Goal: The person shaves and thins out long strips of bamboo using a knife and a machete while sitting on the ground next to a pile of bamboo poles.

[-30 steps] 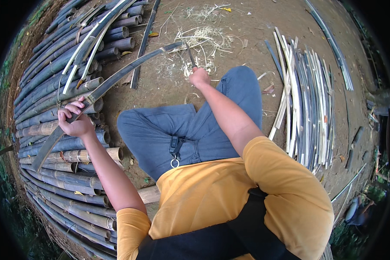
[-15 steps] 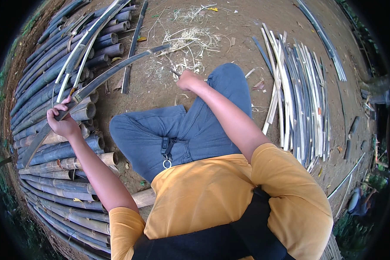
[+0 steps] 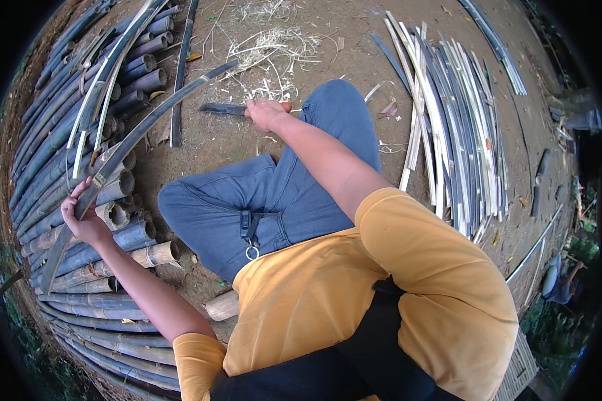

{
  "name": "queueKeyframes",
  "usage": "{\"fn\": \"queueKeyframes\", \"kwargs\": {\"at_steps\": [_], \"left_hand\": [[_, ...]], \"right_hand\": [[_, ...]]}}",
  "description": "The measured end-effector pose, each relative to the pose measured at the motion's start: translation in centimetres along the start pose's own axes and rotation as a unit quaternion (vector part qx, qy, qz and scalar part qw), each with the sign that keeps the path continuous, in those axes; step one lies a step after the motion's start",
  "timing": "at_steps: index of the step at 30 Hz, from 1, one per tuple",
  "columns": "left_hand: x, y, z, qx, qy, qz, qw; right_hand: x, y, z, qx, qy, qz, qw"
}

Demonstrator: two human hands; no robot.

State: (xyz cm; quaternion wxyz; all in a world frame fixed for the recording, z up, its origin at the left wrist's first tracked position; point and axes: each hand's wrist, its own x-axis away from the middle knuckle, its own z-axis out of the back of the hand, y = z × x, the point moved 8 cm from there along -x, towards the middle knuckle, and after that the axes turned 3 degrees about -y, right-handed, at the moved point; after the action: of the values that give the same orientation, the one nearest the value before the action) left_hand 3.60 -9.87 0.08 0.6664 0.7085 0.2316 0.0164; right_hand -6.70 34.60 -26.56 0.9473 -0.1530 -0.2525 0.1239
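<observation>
In my left hand (image 3: 85, 217) is a long, dark split-bamboo strip (image 3: 144, 127), gripped near its lower end. The strip slants up and to the right, and its far tip lies by the pale shavings. My right hand (image 3: 269, 115) is closed on a knife (image 3: 222, 108), whose orange handle shows on both sides of the fist. The dark blade points left, below the strip's far part and apart from it. Close to my right hand is my bent right knee (image 3: 344, 110).
Stacked bamboo poles (image 3: 137, 230) fill the left side, with pale split strips (image 3: 100, 83) lying over them. Curly shavings (image 3: 274, 57) are heaped on the dirt ahead. A bundle of split strips (image 3: 458, 127) lies at right, and another dark bundle (image 3: 495, 43) farther off.
My right hand has moved left with the knife, whose blade now shows side-on. My left hand and the bamboo strip have shifted slightly left and down, and the whole view has shifted a little.
</observation>
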Motion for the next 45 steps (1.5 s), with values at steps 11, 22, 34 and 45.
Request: {"fn": "queueKeyframes", "kwargs": {"at_steps": [11, 22, 34, 45], "left_hand": [[2.2, 0.1, -0.3, -0.091, 0.008, 0.084, 0.992], [4.6, 0.3, -0.3, -0.095, 0.016, 0.114, 0.989], [3.1, 1.8, -3.8, -0.06, 0.017, 0.066, 0.996], [3.4, 3.6, -7.4, -0.069, 0.02, -0.033, 0.997]], "right_hand": [[-1.9, 2.4, -2.0, 0.075, 0.02, -0.037, 0.996], [-2.4, 2.5, -2.9, 0.038, -0.048, -0.092, 0.994], [-0.4, -4.3, 0.4, -0.119, 0.059, 0.06, 0.989], [7.1, -26.3, 5.5, -0.804, -0.304, 0.072, 0.506]]}}
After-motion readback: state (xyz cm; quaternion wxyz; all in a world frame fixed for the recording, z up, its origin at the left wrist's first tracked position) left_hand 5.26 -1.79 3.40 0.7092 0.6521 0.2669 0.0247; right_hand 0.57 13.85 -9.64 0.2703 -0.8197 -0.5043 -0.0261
